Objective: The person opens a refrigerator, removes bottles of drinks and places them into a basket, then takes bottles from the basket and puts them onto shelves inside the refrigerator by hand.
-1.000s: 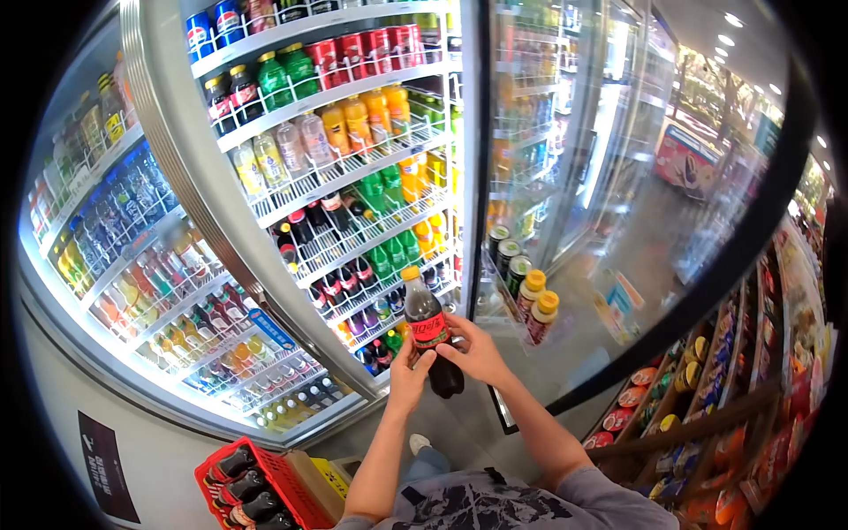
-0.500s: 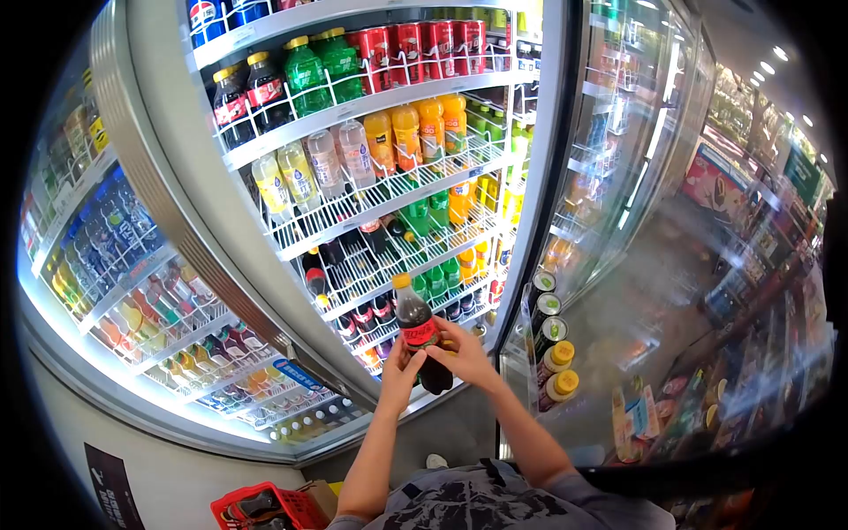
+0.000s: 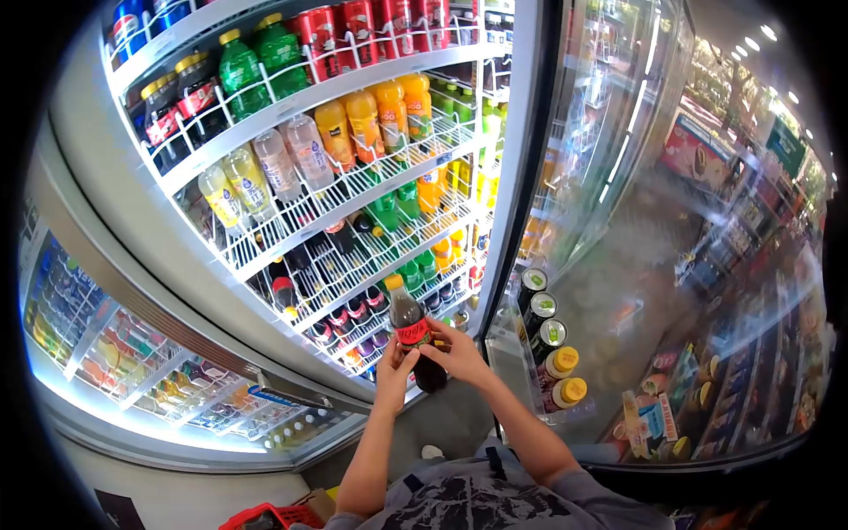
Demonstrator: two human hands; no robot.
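Note:
Between my two hands is a dark cola bottle (image 3: 409, 320) with a yellow cap and a red label, tilted with its cap toward the fridge shelves. My left hand (image 3: 394, 371) grips its left side, and my right hand (image 3: 457, 355) grips its right side near the label. Both thumbs rest on the front of the bottle. Beyond it stands an open fridge with wire shelves (image 3: 353, 198). Orange drink bottles (image 3: 363, 124), green bottles (image 3: 243, 74) and red cans (image 3: 358, 34) stand in rows there. Dark bottles lie on a lower shelf.
The open glass door (image 3: 618, 256) is on the right, with cans and yellow-capped bottles (image 3: 564, 393) in its rack. A red crate (image 3: 296, 516) is on the floor at lower left. A closed fridge (image 3: 132, 353) stands left; snack shelves (image 3: 742, 397) show through the glass.
The view has shifted closer to the open fridge, and the red crate has moved down toward the frame's bottom edge. Both hands still hold the cola bottle.

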